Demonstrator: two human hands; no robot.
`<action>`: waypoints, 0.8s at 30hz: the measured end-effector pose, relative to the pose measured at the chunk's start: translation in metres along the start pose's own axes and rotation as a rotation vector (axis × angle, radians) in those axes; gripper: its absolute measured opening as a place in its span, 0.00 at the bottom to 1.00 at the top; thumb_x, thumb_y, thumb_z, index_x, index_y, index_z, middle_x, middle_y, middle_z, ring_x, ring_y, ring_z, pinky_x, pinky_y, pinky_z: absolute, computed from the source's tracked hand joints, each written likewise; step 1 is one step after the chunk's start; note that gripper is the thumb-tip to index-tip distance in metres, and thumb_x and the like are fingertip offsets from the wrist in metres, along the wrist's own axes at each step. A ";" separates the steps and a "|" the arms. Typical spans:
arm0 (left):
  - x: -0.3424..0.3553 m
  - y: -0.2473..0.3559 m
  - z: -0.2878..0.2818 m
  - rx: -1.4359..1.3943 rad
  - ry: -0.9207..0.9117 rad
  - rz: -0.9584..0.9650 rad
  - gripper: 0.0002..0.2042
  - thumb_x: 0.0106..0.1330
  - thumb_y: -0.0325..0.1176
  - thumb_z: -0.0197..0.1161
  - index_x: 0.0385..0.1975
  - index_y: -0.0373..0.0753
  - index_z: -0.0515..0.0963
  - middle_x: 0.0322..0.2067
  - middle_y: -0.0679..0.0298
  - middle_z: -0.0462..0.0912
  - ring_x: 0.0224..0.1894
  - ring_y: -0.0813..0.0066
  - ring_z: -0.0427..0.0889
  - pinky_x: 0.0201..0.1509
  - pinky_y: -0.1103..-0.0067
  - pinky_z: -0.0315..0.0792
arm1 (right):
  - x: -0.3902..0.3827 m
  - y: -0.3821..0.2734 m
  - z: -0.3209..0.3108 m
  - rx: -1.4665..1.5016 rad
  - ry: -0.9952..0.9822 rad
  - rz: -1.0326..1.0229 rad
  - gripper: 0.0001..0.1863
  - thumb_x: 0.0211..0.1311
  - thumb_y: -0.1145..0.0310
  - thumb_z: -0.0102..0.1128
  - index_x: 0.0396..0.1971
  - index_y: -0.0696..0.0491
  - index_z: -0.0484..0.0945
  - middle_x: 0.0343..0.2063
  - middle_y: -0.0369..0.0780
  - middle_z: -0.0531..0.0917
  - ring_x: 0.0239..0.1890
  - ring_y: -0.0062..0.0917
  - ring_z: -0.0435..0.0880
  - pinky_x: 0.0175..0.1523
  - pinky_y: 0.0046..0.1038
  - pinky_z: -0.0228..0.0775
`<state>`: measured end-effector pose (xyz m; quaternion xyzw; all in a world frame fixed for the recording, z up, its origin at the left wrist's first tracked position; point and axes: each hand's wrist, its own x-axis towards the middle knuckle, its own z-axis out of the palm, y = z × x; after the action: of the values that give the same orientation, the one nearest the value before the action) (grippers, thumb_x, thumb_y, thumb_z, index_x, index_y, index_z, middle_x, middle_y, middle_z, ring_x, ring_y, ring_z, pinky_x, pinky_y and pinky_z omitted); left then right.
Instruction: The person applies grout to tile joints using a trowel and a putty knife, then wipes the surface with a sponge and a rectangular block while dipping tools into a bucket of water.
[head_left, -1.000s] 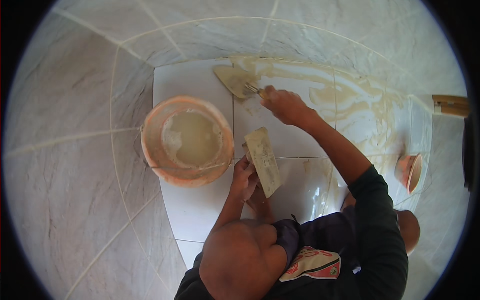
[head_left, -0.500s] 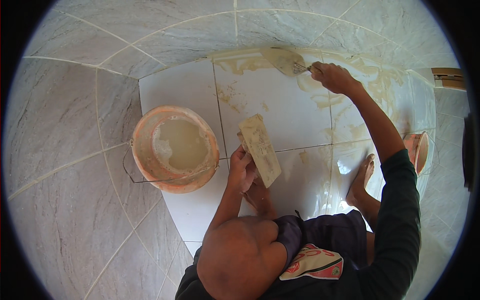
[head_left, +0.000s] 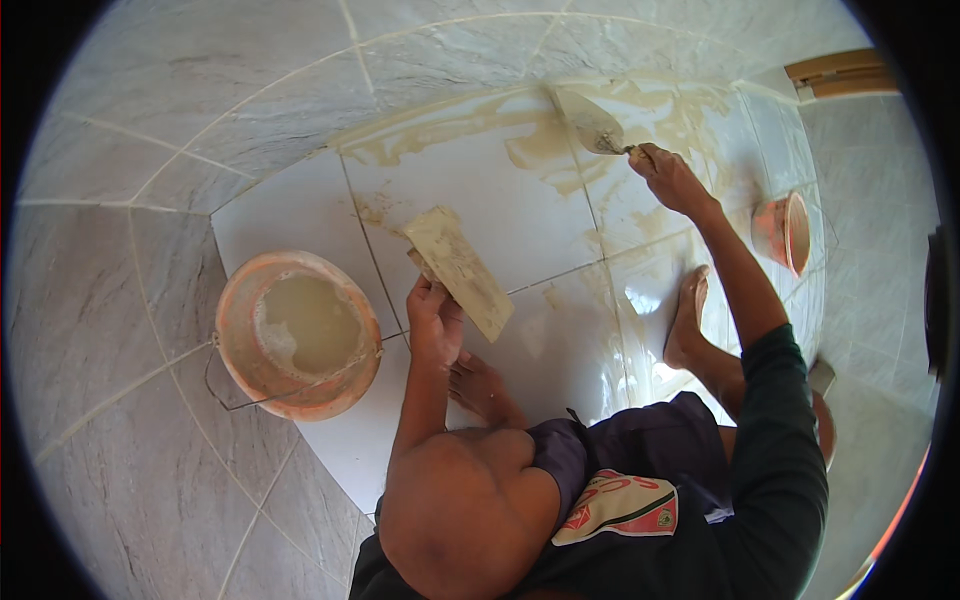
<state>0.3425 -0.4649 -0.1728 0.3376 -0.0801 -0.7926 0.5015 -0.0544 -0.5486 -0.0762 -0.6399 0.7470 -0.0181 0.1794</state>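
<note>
My right hand (head_left: 672,182) is closed round the handle of a pointed trowel (head_left: 590,122). Its blade lies at the far edge of the white floor tiles (head_left: 470,185), by the foot of the wall, over smears of beige paste. Nearer to me, my left hand (head_left: 435,315) grips a flat rectangular float (head_left: 460,272) crusted with beige paste. The float is held tilted above the tiles; its handle is mostly hidden by the fingers and the board.
An orange bucket (head_left: 235,335) of cloudy water with a wire handle stands at left. A smaller orange bucket (head_left: 770,235) lies toward the right. Grey marbled walls (head_left: 240,110) border the floor. My bare feet (head_left: 688,315) rest on the tiles, where wet patches shine.
The trowel has slid to the right along the wall's foot, crossing toward the tile joint. The view has turned, so the buckets and the float appear farther left.
</note>
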 end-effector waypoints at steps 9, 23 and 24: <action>0.014 0.014 0.008 0.198 0.137 0.074 0.15 0.71 0.31 0.54 0.55 0.33 0.70 0.49 0.60 0.80 0.50 0.71 0.80 0.54 0.72 0.76 | -0.129 -0.021 0.062 0.448 -0.247 0.257 0.16 0.68 0.62 0.51 0.46 0.60 0.74 0.36 0.54 0.81 0.40 0.49 0.81 0.44 0.39 0.72; 0.081 0.015 0.056 0.439 0.209 0.102 0.16 0.69 0.35 0.62 0.53 0.36 0.75 0.44 0.65 0.80 0.46 0.74 0.78 0.50 0.76 0.73 | -0.135 0.013 0.119 0.292 0.226 0.297 0.17 0.68 0.59 0.50 0.43 0.57 0.76 0.27 0.54 0.82 0.33 0.52 0.81 0.40 0.48 0.74; 0.085 0.022 0.058 0.484 0.215 0.132 0.16 0.68 0.35 0.62 0.52 0.36 0.75 0.43 0.65 0.80 0.44 0.75 0.78 0.50 0.76 0.72 | -0.143 0.010 0.096 0.358 0.141 0.336 0.16 0.68 0.61 0.51 0.45 0.57 0.75 0.27 0.54 0.82 0.32 0.51 0.81 0.39 0.47 0.73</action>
<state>0.2999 -0.5599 -0.1573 0.5239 -0.2354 -0.6756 0.4622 -0.0198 -0.3900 -0.1334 -0.4621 0.8383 -0.1646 0.2381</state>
